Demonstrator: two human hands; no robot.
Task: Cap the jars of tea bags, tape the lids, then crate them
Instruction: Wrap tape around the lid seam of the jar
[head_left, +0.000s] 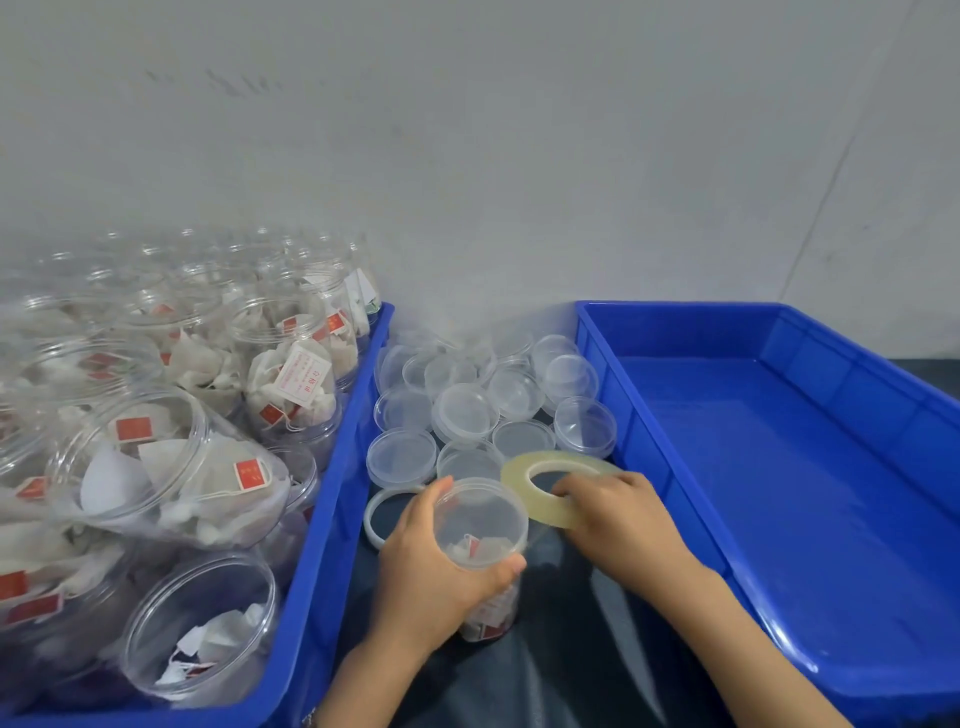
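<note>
Jar (480, 540), capped, upright on dark table (571, 649), at 6 o'clock between two blue crates. Left hand (436, 566) wrapped round its side just under lid (480, 512), fingers and thumb curled. Right hand (618, 512) at 3 o'clock of jar, pinching tape roll (558, 486) tilted against lid rim. Long axis vertical; tape side nearer right hand. Empty crate (779, 441) further at 3 o'clock; loose lids (467, 410) at 12; uncapped jars' crate (332, 467) at 9.

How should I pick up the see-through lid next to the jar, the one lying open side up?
Pinch the upturned lid by its raised rim with fingers coming straight down from above. It lies flat on the dark table, so only that thin wall offers a hold.
</note>
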